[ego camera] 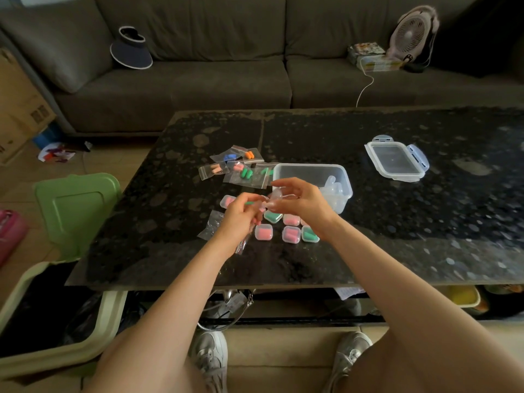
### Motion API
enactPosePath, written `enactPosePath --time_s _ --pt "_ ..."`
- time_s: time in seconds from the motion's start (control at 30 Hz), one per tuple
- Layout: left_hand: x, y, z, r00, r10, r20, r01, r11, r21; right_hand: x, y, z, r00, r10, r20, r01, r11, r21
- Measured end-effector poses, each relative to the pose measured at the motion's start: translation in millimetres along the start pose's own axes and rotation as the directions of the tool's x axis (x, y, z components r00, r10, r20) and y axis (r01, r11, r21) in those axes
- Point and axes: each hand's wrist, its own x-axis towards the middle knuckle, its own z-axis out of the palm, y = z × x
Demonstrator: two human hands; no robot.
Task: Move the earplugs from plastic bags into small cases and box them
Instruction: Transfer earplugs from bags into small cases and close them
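Left hand [241, 218] pinched, apparently, a green foam earplug [249, 203] with a clear plastic bag [243, 246] trailing, right hand [302, 202] gripped the small clear plastic case [276, 198] above the black speckled tabletop [397, 222]; case wanted holding level, open side toward the plug.

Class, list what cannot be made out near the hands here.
Head view: what the left hand pinches with the thin clear plastic bag; blur, curled fingers.
Head view: whether the small clear case in the right hand is filled; blur.
Head view: contents of the clear plastic box; right hand overlaps.
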Motion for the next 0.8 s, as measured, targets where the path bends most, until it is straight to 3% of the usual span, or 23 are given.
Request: enactPosePath --time_s 0.17,0.37,0.47,0.6,0.8 --pt "0 2 -6 0.984 -0.172 0.042 0.177 0.954 -0.243 -4 -3 6 0.988 -0.154 -0.03 0.147 0.975 -0.166" --pt "-5 10 -3 0.98 -0.192 0.054 0.199 0.957 -0.213 -4 -2 16 0.942 -0.336 -0.012 0.306 0.869 -0.388" --pt "-2 8 -7 0.968 -0.197 0.156 0.23 0.945 -0.232 -4 0 17 0.92 -0.39 0.026 0.363 0.829 -0.425" --pt "-2 7 -9 0.963 -0.192 0.189 0.244 0.919 -0.311 -3 2 16 0.903 -0.428 0.047 0.4 0.794 -0.458" --pt "-9 12 1 0.981 -0.141 0.13 0.177 0.924 -0.339 -3 3 14 0.909 -0.412 0.064 0.399 0.816 -0.419"
